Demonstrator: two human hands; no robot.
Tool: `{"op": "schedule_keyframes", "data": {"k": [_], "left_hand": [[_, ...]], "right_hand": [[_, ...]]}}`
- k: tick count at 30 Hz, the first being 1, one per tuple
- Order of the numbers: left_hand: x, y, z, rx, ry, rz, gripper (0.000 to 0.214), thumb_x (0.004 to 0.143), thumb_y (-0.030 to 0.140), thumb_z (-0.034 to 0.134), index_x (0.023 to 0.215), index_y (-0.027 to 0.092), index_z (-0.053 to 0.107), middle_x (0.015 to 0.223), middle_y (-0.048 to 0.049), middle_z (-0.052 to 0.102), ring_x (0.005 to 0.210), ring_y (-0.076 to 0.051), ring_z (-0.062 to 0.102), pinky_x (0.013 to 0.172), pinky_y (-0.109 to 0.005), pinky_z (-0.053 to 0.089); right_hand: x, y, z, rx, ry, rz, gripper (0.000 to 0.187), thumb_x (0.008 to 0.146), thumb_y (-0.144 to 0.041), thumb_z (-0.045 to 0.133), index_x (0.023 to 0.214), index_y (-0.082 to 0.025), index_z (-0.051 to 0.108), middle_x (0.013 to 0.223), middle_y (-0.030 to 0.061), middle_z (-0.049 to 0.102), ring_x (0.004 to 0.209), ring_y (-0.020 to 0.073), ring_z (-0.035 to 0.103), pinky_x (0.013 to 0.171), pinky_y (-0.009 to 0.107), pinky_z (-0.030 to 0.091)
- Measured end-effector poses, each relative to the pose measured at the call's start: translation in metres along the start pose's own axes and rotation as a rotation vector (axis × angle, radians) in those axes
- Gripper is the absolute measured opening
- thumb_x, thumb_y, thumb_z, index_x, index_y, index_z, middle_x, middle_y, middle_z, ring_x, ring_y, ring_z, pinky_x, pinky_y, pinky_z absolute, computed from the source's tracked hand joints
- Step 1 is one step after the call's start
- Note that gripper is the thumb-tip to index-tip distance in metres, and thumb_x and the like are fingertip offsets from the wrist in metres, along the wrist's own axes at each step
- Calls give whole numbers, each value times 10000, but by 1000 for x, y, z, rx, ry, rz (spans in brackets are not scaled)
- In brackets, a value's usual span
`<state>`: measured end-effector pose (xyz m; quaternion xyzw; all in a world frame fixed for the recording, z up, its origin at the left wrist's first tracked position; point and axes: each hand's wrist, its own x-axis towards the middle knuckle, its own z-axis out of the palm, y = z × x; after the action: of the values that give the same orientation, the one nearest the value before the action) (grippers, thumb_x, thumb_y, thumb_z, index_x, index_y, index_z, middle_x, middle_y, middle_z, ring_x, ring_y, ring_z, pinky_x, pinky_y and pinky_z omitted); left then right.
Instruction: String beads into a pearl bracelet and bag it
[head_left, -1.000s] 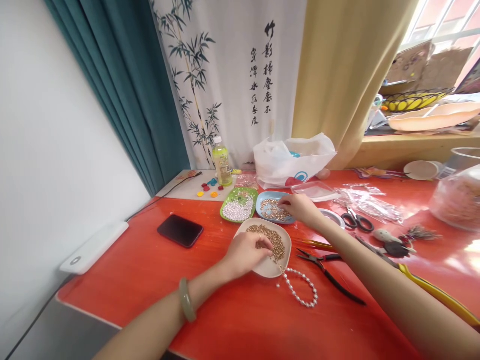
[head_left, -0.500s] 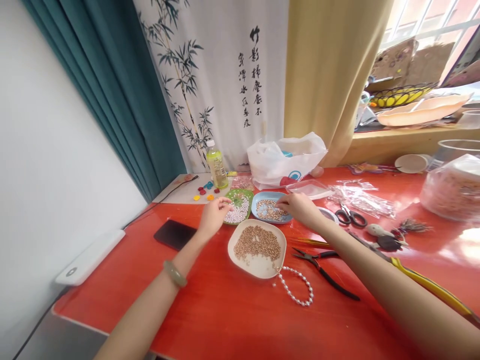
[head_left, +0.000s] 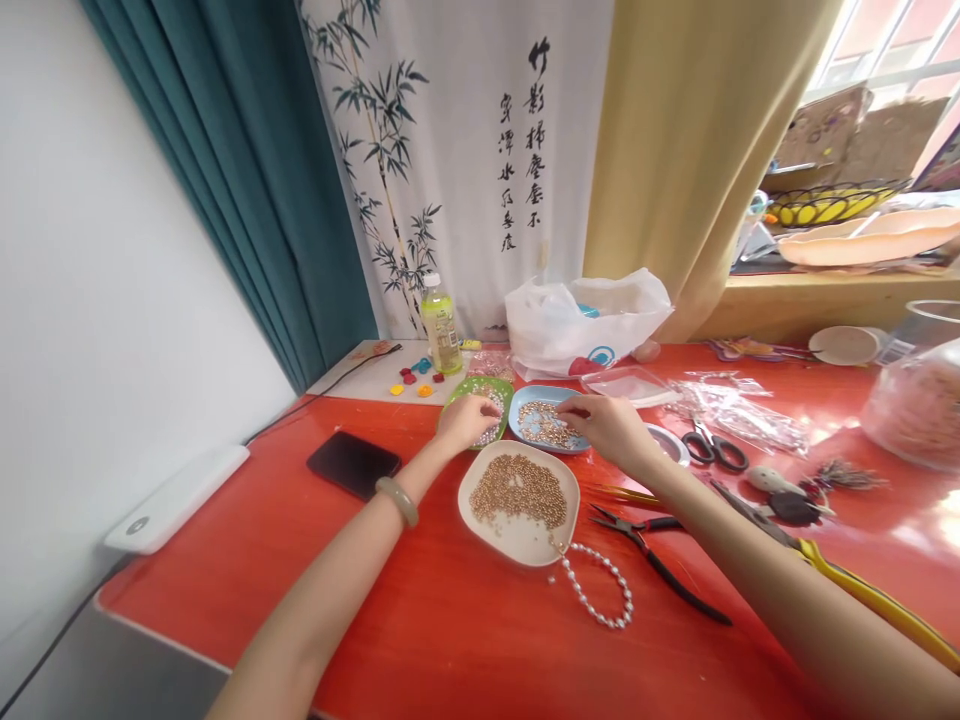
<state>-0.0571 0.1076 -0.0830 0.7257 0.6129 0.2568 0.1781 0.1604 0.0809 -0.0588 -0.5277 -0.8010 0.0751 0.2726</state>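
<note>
My left hand [head_left: 466, 420] rests over the green dish [head_left: 454, 398] of white pearl beads, its fingers curled down into the beads. My right hand [head_left: 609, 424] hovers at the right rim of the blue dish [head_left: 525, 438] of small rose-gold beads, thumb and forefinger pinched together; what they pinch is too small to see. In front of both lies a white dish [head_left: 525, 545] of copper-coloured beads. A strung loop of pearl beads [head_left: 600, 592] trails from its near edge onto the red table [head_left: 450, 630].
Black pliers [head_left: 652, 550], scissors [head_left: 712, 448] and a yellow-handled tool [head_left: 870, 590] lie at the right. A black phone [head_left: 352, 465] sits at the left, a drink bottle [head_left: 441, 325] and a white plastic bag [head_left: 585, 320] at the back. A bag of beads [head_left: 919, 405] stands far right.
My left hand left the white dish, went out to the left of the green dish, and now sits on the pearl beads. My right hand stayed at the blue dish.
</note>
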Motion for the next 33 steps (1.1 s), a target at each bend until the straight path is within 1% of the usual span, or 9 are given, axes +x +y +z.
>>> {"op": "schedule_keyframes", "data": {"k": [4,11,18,22,26,27,29,30,33], "left_hand": [[6,0,6,34,-5,-14,123,651,234,629,755,230,693,831,-29,686,768,-189,595,679,-272,419],[1,3,4,65,4,-3,122,672,182,595,708,244,693,847,-29,685,878,-210,566,755,-292,402],[0,1,7,-85,73,-35,75,652,142,609,627,195,656,811,-59,668,935,-235,538,810,-343,388],[-1,8,4,-313,91,-20,73,694,177,587,732,143,640,827,-78,662,821,-184,583,749,-310,431],[-15,28,-2,-553,39,11,227,730,285,574,884,122,608,904,-85,655,750,-124,591,636,-235,455],[-21,34,-3,-627,19,16,243,729,302,578,893,125,604,896,-78,653,716,-105,586,609,-216,449],[-32,45,-7,-1014,-101,-23,232,661,263,656,838,119,613,844,-67,648,650,-77,564,567,-188,426],[-38,50,-8,-1145,-149,-35,225,635,240,681,815,122,617,815,-51,644,620,-60,550,556,-177,417],[-54,62,-12,-1335,-232,-81,209,592,199,717,762,122,623,745,-21,639,555,-30,516,540,-159,402]], "right_hand": [[-7,-5,-2,49,41,25,206,765,-234,476,827,-217,672,787,14,698,691,166,617,644,255,434],[-8,0,0,129,68,91,205,736,-213,470,792,-200,667,737,21,693,654,165,617,619,261,443],[-9,10,4,227,68,105,167,715,-221,500,741,-201,664,734,16,695,672,168,626,640,274,457],[-10,10,-1,288,103,122,167,715,-243,511,753,-185,663,769,35,698,681,173,625,651,291,463],[-15,-2,-9,355,145,112,172,738,-262,497,788,-163,628,772,54,681,692,165,615,645,290,474],[-18,-7,-12,373,165,96,165,743,-265,497,808,-163,611,783,55,672,710,162,611,648,287,476],[-27,-20,-19,426,225,38,153,745,-268,516,852,-170,565,784,49,649,731,156,603,655,283,480],[-34,-27,-22,438,262,9,137,746,-261,524,854,-179,547,775,41,639,727,152,599,650,281,479],[-55,-47,-33,406,301,-25,99,757,-232,532,848,-198,515,733,18,624,676,137,595,645,280,480]]}}
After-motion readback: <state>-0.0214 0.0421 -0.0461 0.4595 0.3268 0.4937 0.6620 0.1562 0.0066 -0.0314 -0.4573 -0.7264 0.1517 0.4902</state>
